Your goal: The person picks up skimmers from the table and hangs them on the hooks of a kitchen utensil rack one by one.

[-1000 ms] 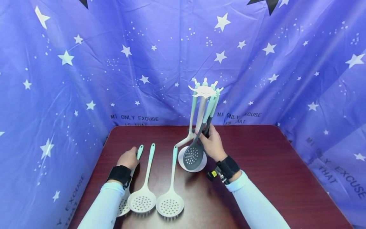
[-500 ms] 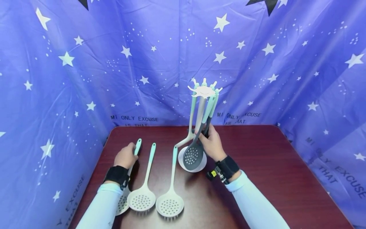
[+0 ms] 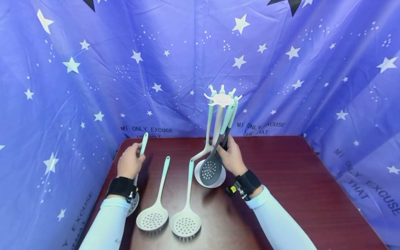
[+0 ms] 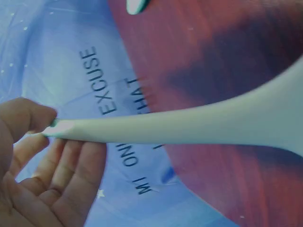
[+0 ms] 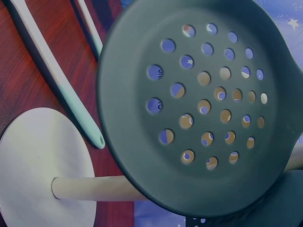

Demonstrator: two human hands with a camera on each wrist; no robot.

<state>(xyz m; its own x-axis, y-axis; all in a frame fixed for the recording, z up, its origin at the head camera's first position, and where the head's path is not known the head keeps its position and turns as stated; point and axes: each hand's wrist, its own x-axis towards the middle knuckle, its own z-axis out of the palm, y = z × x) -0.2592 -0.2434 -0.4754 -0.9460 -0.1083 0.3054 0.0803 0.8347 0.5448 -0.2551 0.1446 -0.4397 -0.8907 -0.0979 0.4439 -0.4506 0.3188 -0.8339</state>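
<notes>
My left hand [image 3: 128, 162] pinches the mint handle of a white skimmer [image 4: 199, 126], thumb on one side and fingers on the other; the handle tip points up and forearm and wrist strap partly cover its perforated head. My right hand [image 3: 233, 158] grips the pole of a white utensil stand [image 3: 222, 100], its fingers partly hidden behind hanging utensils. From the stand hang a grey skimmer [image 3: 210, 172], large in the right wrist view, another dark utensil behind it, and a white utensil with a mint handle [image 3: 210, 119]. The right hand is out of the right wrist view.
Two more white skimmers, one left [image 3: 152, 219] and one right [image 3: 185, 224], lie on the dark red table [image 3: 281, 180] with handles pointing away. The stand's round base [image 5: 33, 146] rests near the right one's handle tip. Blue starry cloth [image 3: 175, 69] surrounds the table.
My left hand has moved away from me and slightly left, raising the white skimmer, whose head has separated from the neighbouring skimmer's. My right hand keeps its place at the stand.
</notes>
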